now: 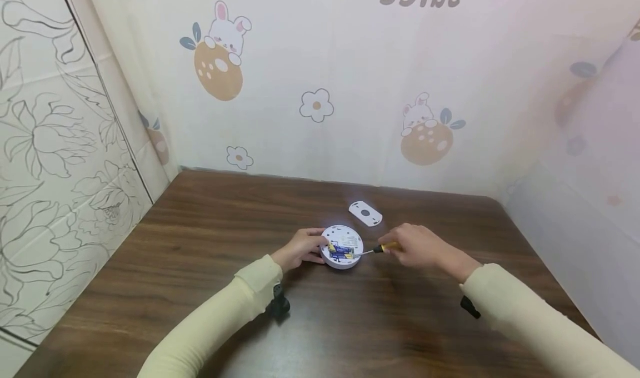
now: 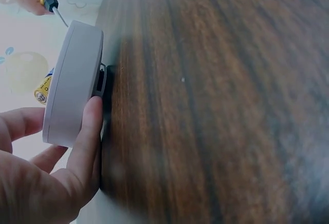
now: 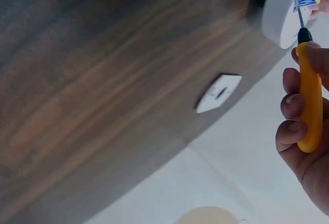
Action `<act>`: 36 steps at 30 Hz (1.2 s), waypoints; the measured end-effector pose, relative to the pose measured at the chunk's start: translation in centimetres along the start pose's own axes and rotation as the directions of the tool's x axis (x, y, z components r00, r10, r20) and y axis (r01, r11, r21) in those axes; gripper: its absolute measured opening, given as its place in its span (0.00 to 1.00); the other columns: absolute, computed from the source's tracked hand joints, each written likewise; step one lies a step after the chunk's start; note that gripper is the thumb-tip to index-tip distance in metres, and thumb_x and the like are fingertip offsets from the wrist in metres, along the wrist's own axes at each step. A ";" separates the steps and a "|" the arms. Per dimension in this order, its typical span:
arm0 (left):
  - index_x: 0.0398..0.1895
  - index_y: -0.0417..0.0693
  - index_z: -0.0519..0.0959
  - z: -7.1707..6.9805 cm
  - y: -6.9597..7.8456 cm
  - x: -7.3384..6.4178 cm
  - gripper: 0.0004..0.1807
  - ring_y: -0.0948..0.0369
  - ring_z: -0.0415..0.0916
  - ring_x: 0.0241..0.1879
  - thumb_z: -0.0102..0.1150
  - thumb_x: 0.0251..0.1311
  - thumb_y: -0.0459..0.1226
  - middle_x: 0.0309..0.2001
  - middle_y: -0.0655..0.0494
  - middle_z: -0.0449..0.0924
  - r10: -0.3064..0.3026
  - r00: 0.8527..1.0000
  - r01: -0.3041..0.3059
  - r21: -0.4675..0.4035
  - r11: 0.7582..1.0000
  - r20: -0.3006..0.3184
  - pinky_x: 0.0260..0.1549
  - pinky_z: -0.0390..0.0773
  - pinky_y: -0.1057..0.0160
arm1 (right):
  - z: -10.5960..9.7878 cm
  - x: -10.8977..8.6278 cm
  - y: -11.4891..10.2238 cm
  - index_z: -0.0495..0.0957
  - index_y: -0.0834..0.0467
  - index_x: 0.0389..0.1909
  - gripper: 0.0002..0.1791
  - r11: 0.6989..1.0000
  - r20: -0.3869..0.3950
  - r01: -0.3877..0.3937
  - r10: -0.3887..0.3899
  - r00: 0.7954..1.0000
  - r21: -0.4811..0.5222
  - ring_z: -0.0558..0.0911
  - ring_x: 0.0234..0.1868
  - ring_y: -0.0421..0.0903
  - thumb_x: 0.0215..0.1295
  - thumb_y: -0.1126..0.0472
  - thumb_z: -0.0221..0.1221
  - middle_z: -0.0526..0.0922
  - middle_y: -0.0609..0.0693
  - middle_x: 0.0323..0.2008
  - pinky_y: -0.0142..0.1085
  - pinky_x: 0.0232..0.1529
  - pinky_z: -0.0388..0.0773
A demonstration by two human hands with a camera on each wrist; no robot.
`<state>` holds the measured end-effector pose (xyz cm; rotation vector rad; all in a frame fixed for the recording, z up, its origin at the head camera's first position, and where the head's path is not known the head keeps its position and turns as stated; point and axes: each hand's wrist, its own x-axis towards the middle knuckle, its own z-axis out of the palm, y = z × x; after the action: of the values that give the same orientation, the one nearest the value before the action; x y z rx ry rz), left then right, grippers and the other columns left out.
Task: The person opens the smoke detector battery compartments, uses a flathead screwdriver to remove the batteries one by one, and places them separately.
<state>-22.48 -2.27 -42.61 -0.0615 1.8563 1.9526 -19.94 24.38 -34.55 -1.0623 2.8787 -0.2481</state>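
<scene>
A round white battery-powered device (image 1: 342, 233) lies on the table with its open battery side facing up. My left hand (image 1: 301, 247) grips its left side, and in the left wrist view the fingers and thumb (image 2: 90, 116) hold its edge. Blue and yellow batteries (image 1: 343, 252) sit in the device; one battery (image 2: 43, 91) sticks up past its face in the left wrist view. My right hand (image 1: 416, 245) holds a screwdriver (image 3: 310, 95) by its yellow handle, fingers wrapped round it. The metal shaft (image 3: 300, 17) points left, its tip right at the batteries.
Just behind the device lies a white oblong plate (image 1: 371, 217) with rounded ends and a grey round centre. The dark brown wooden table (image 1: 240, 211) ends at the back against a printed curtain (image 1: 280, 139). Another patterned curtain (image 1: 55, 144) hangs at the left.
</scene>
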 end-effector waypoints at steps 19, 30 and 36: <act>0.63 0.34 0.69 0.2 0.4 0.3 0.25 0.54 0.80 0.32 0.55 0.62 0.26 0.41 0.39 0.80 -0.006 1.000 0.006 0.003 1.000 -0.007 0.31 0.85 0.54 | -2.3 2.0 -3.4 0.86 0.53 0.28 0.06 0.948 -0.032 0.083 -0.098 0.995 -0.306 0.69 0.18 0.39 0.48 0.66 0.66 0.82 0.44 0.23 0.34 0.16 0.71; 0.64 0.33 0.68 0.3 0.6 0.0 0.25 0.56 0.79 0.28 0.55 0.62 0.26 0.37 0.41 0.80 -0.030 0.999 0.030 -0.002 1.000 -0.018 0.25 0.85 0.59 | -0.8 1.0 -2.0 0.85 0.55 0.26 0.10 0.995 -0.080 0.001 -0.009 0.997 -0.098 0.62 0.16 0.38 0.51 0.72 0.59 0.72 0.40 0.15 0.30 0.15 0.57; 0.64 0.34 0.67 0.4 0.4 0.0 0.25 0.56 0.79 0.29 0.53 0.62 0.26 0.39 0.40 0.80 -0.034 0.999 0.034 -0.008 0.999 -0.026 0.25 0.85 0.59 | 0.3 0.4 -1.3 0.87 0.58 0.37 0.11 0.996 -0.097 -0.084 0.084 0.992 0.012 0.65 0.17 0.38 0.54 0.69 0.61 0.85 0.48 0.32 0.29 0.14 0.59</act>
<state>-22.46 -1.85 -42.17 -0.1205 1.8516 1.9450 -19.43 23.13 -34.58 -0.9507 2.9977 -0.3150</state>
